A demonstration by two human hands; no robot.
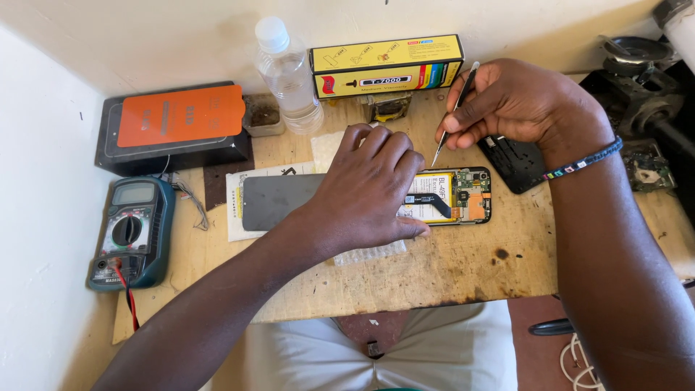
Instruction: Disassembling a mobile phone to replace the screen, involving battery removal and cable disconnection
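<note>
While the left hand [365, 192] is pressing down flat, fingers spread, on the opened phone [449, 196], the right hand [517, 101] is pinching a thin metal tool [455, 116] and hovering its tip just above the phone's top edge. That phone is lying near the middle of the wooden worktop [449, 268], its back off, yellow battery and circuit board showing, with a dark screen panel [279, 199] sticking out from under the left hand. A black back cover [515, 165] is sitting just beside it, under the right wrist. Over at the left edge a green multimeter [132, 232] is resting, and along the back edge a clear bottle [288, 76] is standing beside a yellow box [387, 65].
</note>
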